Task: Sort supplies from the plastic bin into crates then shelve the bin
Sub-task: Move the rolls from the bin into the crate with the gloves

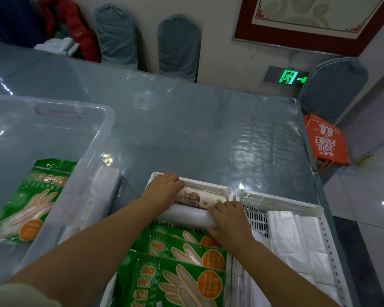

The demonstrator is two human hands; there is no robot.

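Note:
A clear plastic bin (106, 134) stands at the left with a green glove packet (31, 200) inside. In the middle white crate (228, 191), two rolls lie at the far end: a printed roll (200, 199) and a plain white roll (184, 214). My left hand (164, 189) rests on the left end of the printed roll. My right hand (228, 222) presses on the right ends of both rolls. Green glove packets (186, 269) fill the crate's near part. The right white crate (282, 202) holds white plastic bags (297, 240).
A glossy blue-grey table (197, 129) carries everything; its right edge drops to a tiled floor. An orange bag (326, 140) hangs at the right edge. Covered chairs (177, 47) stand along the far side, and another chair (333, 85) sits at the right corner.

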